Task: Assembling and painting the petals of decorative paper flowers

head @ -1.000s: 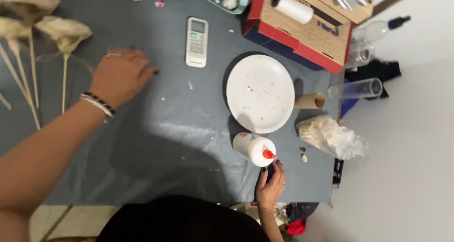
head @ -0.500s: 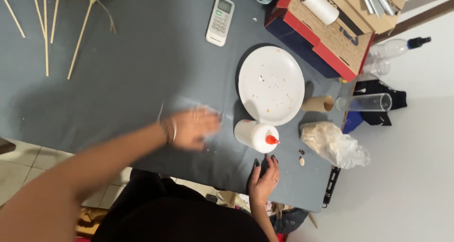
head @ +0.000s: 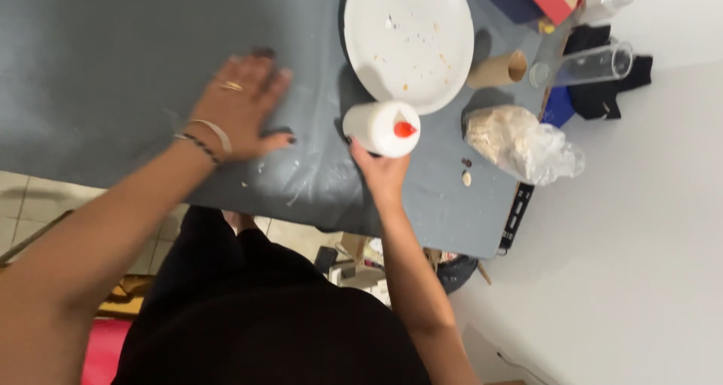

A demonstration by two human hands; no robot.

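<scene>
While pressing flat on the grey table (head: 113,46), left hand (head: 239,110) spread wide, palm down, fingers splayed, holding nothing. Just right of it, right hand (head: 380,173) wrapped around the base of the white glue bottle (head: 379,127), standing upright with its orange cap on, touching the near rim of the plate (head: 410,39). Plate bare but for crumbs, so gluing seemingly not begun. Farther right, cardboard tube (head: 497,69), plastic bag (head: 520,143), clear cylinder (head: 591,65), all untouched.

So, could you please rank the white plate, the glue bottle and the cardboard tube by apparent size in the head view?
1. white plate
2. glue bottle, standing taller, so somewhat nearer the camera
3. cardboard tube
</scene>
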